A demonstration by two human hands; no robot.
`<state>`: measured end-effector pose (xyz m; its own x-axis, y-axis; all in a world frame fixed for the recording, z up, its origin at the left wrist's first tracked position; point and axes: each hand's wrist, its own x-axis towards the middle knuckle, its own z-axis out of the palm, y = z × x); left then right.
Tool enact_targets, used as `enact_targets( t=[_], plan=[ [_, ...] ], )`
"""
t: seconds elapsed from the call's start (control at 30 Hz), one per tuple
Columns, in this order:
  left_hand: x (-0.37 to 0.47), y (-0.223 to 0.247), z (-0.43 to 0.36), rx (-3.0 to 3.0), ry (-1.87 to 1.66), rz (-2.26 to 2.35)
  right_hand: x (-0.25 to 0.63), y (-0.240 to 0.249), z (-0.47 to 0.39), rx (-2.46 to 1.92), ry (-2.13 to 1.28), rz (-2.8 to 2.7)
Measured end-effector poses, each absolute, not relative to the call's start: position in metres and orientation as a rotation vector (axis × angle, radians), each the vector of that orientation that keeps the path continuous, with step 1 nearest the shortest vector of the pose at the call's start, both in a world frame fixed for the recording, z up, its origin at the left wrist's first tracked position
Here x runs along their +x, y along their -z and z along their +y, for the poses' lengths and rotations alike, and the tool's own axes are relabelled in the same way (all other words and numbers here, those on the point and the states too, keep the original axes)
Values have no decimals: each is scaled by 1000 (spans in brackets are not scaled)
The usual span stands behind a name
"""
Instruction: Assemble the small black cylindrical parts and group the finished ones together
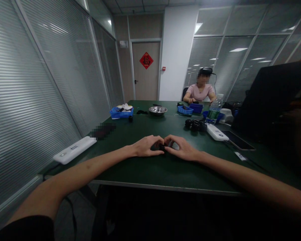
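Note:
Over the middle of the green table (140, 170), my left hand (147, 146) and my right hand (182, 148) meet at the fingertips. Between them is a small black part (162, 147), too dark and too covered to tell its kind. Both hands are closed, thumbs and fingers pinching it from either side. Something pale shows in the gap between my right thumb and fingers; I cannot make it out. Beyond my right hand lies a cluster of several black round pieces (195, 125).
A metal bowl (158, 110) and a loaded blue basket (122, 113) stand farther back. White power banks (75, 150) flank my arms. To the right are a water bottle (214, 110), a phone (237, 140) and a large dark screen (273, 97). Another person (200, 90) sits across.

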<state>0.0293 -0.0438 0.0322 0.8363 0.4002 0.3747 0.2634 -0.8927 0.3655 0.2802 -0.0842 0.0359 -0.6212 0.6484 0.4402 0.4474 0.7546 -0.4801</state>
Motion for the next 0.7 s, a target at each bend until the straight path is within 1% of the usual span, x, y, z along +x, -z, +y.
enact_targets(
  t=[0.1, 0.2, 0.4, 0.7],
  plan=[
    [30, -29, -41, 2582, -645, 572, 281, -36, -84, -808, -389, -2368],
    [30, -29, -36, 2604, -573, 605, 282, -35, -85, -816, -377, -2375],
    [30, -34, -33, 2633, -534, 445, 279, -33, -84, -850, -368, -2323],
    [29, -36, -35, 2625, -519, 441, 280, -37, -86, -761, -333, -2360]
  ],
)
